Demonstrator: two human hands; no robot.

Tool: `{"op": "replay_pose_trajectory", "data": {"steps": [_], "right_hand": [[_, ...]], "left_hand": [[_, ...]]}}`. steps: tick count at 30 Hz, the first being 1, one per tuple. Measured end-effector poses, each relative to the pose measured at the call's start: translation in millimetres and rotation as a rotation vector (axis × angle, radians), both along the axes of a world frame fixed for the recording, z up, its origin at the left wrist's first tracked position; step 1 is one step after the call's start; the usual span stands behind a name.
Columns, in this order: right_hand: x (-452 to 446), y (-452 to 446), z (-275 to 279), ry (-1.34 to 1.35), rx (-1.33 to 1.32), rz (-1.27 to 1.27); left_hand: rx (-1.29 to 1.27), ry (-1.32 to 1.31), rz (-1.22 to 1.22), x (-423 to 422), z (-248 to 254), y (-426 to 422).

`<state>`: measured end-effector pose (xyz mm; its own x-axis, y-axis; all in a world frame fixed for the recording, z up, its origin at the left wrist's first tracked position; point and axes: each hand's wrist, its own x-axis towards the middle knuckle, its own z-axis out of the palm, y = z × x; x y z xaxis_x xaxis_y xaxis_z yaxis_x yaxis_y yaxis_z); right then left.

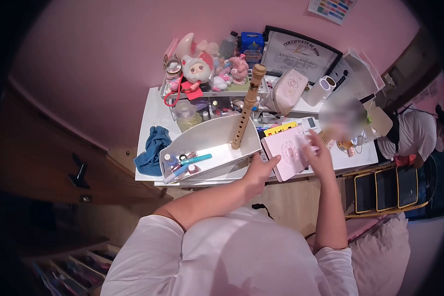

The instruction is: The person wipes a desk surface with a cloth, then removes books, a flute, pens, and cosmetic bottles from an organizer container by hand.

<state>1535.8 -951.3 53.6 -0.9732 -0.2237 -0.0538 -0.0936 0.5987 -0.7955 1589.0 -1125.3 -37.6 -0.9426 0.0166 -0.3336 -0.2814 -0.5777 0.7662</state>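
A pale pink notebook (290, 154) with a printed design on its cover is tilted over the front edge of the desk. My left hand (262, 170) grips its lower left side, thumb on the cover and fingers underneath. Over the notebook's right side is my right hand (319, 152), fingers apart and bent; whether they touch the cover I cannot tell. Left of the notebook sits a white bin (209, 129). A beige recorder (246, 108) leans upright in it, with a teal pen (196, 159) and several small bottles at its left end.
A blue cloth (154, 152) lies at the desk's left end. Behind stand a plush toy (197, 70), a pink pencil case (288, 90) and a framed certificate (301, 56). A yellow ruler (281, 129) and a calculator (309, 123) lie behind the notebook. A folded step ladder (386, 189) is at right.
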Motion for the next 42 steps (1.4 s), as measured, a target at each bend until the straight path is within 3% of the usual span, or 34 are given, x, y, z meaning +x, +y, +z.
{"op": "replay_pose_trajectory", "data": {"steps": [2, 5, 9, 12, 15, 19, 20, 23, 25, 26, 28, 30, 31, 34, 37, 39, 41, 42], "right_hand": [[-33, 33, -52, 0.175, 0.213, -0.179], [-33, 40, -84, -0.035, -0.082, -0.137], [-29, 44, -91, 0.030, -0.024, -0.104], [-33, 48, -101, 0.036, -0.022, -0.099], [-28, 37, -83, 0.063, -0.024, -0.081], [-26, 33, -83, 0.086, -0.026, -0.055], [-25, 31, -81, 0.111, -0.028, -0.057], [-37, 39, -75, 0.511, 0.261, -0.021], [-36, 8, -27, 0.626, 0.208, 0.007], [-33, -14, 3, 0.681, 0.180, 0.016], [-20, -65, 50, 0.612, 0.059, 0.245], [-3, -130, 76, 0.580, -0.057, 0.565], [3, -161, 84, 0.573, -0.035, 0.812], [16, -239, 74, 0.400, 0.228, 1.199], [18, -292, 42, 0.320, 0.654, 1.367], [20, -315, 34, 0.244, 0.854, 1.424], [19, -323, 16, 0.197, 0.842, 1.426], [19, -327, 10, 0.172, 0.833, 1.429]], "left_hand": [[-0.063, -0.030, -0.007, 6, 39, -4], [-0.156, -0.036, 0.020, -2, 35, -1], [-0.188, -0.188, 0.007, -9, 41, -2], [-0.582, -0.182, 0.023, -12, 35, 1], [-0.487, -0.196, -0.090, -7, 55, -5], [-1.024, 0.083, -0.153, 13, 57, -5], [-1.046, 0.222, -0.143, 27, 63, -15], [-0.699, 0.367, -0.546, 50, 133, -97], [-0.842, 0.360, -0.349, 62, 147, -156], [-1.121, 0.413, -0.170, 66, 138, -187], [-1.596, 0.299, -0.178, 69, 135, -243], [-1.853, 0.315, -0.322, 75, 114, -273], [-1.982, 0.324, -0.395, 76, 105, -283], [-2.156, 0.407, -0.429, 77, 84, -285], [-2.277, 0.477, -0.423, 74, 76, -282], [-2.134, 0.506, -0.400, 75, 81, -287], [-1.953, 0.460, -0.415, 78, 89, -295], [-1.846, 0.532, -0.300, 81, 89, -302]]}}
